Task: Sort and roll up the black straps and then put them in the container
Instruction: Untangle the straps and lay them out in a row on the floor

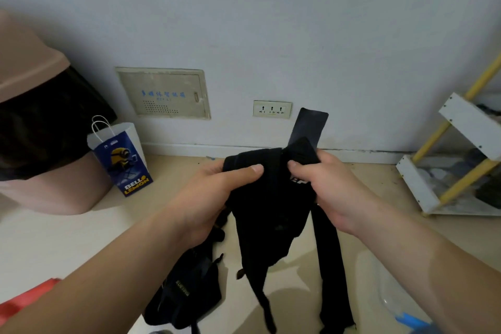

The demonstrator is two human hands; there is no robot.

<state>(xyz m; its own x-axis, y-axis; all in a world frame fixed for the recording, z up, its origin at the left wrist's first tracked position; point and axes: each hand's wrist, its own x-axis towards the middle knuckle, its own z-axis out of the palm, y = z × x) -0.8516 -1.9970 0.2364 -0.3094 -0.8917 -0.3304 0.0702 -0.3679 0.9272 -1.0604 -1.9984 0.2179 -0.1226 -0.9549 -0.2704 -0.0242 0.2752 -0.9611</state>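
Step in hand appears to be sorting: the left hand (217,192) and right hand (328,187) each pinch the top edge of a black strap (271,211), held up in front of the wall above the floor (54,238). Its long axis runs vertical, with one flat end pointing up and the tails hanging down. The next move likely calls for straightening the strap before rolling; more straps (187,290) lie on the floor below.

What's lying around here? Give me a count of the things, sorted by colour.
Black: 2, the strap bundle held in both hands and a pile of straps on the floor
Pink: 1, a bin
Blue: 1, a paper bag
White and yellow: 1, a rack
Total: 5
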